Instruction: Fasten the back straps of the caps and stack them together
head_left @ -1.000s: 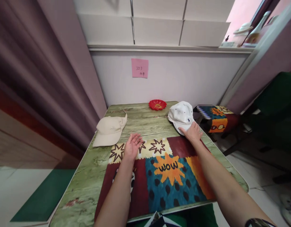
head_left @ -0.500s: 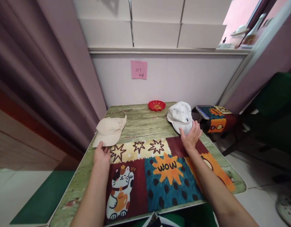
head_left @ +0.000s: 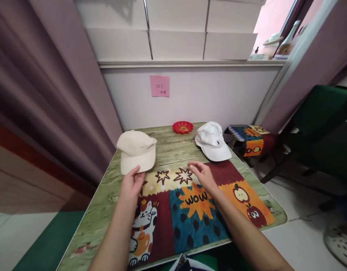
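A beige cap [head_left: 136,145] is at the left of the wood-patterned table [head_left: 105,195], its brim toward me. My left hand [head_left: 134,180] grips the front edge of that brim, thumb on top and fingers beneath. The white cap [head_left: 211,139] with a small dark logo rests at the right, with nothing touching it. Over the colourful mat [head_left: 187,222], my right hand [head_left: 202,174] hangs between the caps, nearer the white one, with fingers bent and parted and nothing in them.
A red scalloped dish [head_left: 182,127] lies at the table's back edge by the wall. Right of the table are a low stool with a patterned cover [head_left: 253,145] and a green chair [head_left: 322,109]. A purple curtain [head_left: 77,75] hangs at left.
The beige cap has turned and shifted right with my left hand at its brim. My right hand has left the white cap's brim and moved left over the mat.
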A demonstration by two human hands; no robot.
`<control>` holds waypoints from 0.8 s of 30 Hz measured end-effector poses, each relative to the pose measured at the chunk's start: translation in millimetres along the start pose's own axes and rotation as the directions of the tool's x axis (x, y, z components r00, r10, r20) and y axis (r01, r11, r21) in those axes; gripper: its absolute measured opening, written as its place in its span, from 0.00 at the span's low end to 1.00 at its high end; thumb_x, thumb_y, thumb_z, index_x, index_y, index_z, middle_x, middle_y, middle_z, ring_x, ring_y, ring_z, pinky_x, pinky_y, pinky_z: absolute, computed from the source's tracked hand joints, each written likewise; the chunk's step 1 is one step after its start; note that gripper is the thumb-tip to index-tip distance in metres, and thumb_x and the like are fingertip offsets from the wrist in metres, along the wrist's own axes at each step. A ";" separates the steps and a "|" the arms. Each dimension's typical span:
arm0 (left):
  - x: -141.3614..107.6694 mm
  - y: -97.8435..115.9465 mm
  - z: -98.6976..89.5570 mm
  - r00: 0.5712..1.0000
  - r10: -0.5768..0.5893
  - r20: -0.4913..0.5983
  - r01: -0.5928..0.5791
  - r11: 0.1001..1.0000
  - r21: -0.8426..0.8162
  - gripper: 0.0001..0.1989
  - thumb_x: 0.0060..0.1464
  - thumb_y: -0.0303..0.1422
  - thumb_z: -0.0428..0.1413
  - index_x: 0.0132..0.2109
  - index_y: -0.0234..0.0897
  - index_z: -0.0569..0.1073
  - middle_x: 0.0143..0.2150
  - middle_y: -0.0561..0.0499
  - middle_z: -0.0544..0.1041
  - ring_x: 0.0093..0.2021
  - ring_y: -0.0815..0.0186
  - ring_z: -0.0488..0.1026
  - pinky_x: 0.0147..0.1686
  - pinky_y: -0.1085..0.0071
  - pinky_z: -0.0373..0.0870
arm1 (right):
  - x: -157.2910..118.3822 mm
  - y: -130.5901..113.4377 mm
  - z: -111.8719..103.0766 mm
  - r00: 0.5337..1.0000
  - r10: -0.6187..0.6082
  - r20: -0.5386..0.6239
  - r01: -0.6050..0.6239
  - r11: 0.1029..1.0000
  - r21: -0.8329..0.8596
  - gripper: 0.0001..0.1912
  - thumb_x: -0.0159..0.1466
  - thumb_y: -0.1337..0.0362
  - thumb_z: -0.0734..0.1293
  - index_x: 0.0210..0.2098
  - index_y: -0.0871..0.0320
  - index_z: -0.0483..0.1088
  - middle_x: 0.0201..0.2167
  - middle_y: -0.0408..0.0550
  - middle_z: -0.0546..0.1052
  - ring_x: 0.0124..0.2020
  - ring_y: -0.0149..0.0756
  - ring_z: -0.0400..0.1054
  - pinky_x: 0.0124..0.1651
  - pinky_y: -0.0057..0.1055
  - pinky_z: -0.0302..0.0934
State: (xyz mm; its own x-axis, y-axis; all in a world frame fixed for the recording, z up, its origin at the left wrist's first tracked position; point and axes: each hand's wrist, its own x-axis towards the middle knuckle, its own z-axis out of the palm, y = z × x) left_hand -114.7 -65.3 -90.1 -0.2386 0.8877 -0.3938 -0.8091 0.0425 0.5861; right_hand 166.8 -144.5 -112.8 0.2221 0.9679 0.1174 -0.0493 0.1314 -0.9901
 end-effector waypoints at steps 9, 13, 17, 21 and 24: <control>-88.9 -70.5 -29.2 0.818 -0.342 0.463 0.247 0.935 0.254 0.35 0.48 0.12 0.57 0.60 0.43 0.71 0.53 0.44 0.80 0.54 0.51 0.77 0.55 0.55 0.74 | 17.5 -29.4 -0.7 0.959 0.273 0.078 -0.256 0.714 0.652 0.21 0.63 0.47 0.67 0.48 0.54 0.72 0.41 0.46 0.83 0.46 0.41 0.77 0.49 0.38 0.72; -81.0 -57.6 -42.7 0.676 -0.529 0.513 0.386 0.847 0.365 0.20 0.53 0.25 0.61 0.54 0.36 0.76 0.47 0.40 0.82 0.52 0.49 0.77 0.54 0.54 0.73 | 17.0 -39.3 -19.7 0.956 0.292 0.036 -0.236 0.687 0.687 0.15 0.60 0.60 0.71 0.45 0.57 0.74 0.38 0.46 0.83 0.45 0.42 0.77 0.52 0.38 0.71; -67.2 -40.4 -14.5 0.605 -0.596 0.527 0.409 0.801 0.437 0.22 0.62 0.43 0.53 0.52 0.28 0.76 0.43 0.34 0.82 0.44 0.49 0.80 0.45 0.57 0.76 | 8.1 -46.2 -16.5 0.979 0.194 0.065 -0.189 0.731 0.655 0.16 0.56 0.58 0.75 0.41 0.57 0.74 0.35 0.45 0.83 0.42 0.42 0.78 0.51 0.37 0.72; -68.8 -28.9 35.8 0.601 -0.610 0.517 0.215 0.746 0.630 0.10 0.56 0.31 0.60 0.42 0.27 0.79 0.37 0.37 0.82 0.33 0.58 0.80 0.34 0.68 0.75 | 13.1 -60.9 -6.3 0.999 0.039 0.036 -0.053 0.791 0.609 0.18 0.52 0.56 0.78 0.39 0.56 0.75 0.34 0.43 0.82 0.35 0.38 0.78 0.44 0.33 0.73; -78.3 -16.0 70.9 0.642 -0.474 0.603 -0.026 0.772 0.635 0.11 0.45 0.25 0.67 0.39 0.30 0.78 0.34 0.45 0.82 0.31 0.65 0.78 0.34 0.73 0.73 | 25.4 -77.0 -11.9 0.996 -0.089 -0.001 0.076 0.842 0.535 0.19 0.47 0.58 0.80 0.37 0.55 0.76 0.33 0.42 0.82 0.32 0.37 0.76 0.39 0.32 0.72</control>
State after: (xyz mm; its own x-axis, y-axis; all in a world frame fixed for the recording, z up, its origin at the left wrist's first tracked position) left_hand -45.0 -103.0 -18.4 0.5544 0.8257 -0.1039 -0.2775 0.3011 0.9123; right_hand 187.8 -132.6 -34.5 0.2270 0.9521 0.2049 -0.5454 0.2986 -0.7832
